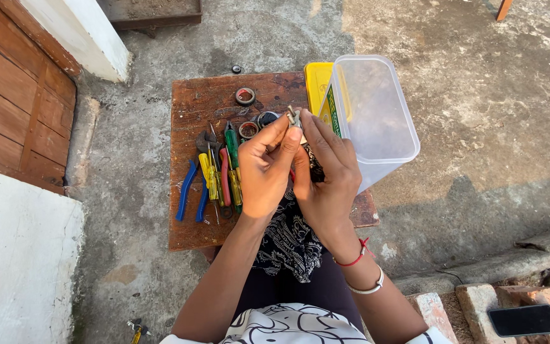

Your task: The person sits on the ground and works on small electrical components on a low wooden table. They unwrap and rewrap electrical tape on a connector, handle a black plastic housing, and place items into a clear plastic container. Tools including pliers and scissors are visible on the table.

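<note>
Both hands' grip tight on small metal part, above board's crowded middle.

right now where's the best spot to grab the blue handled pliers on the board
Grip the blue-handled pliers around both handles, coming from the board's left edge. The handles point toward the person and lie open on that side; screwdrivers crowd the right and cover the jaws.
</note>
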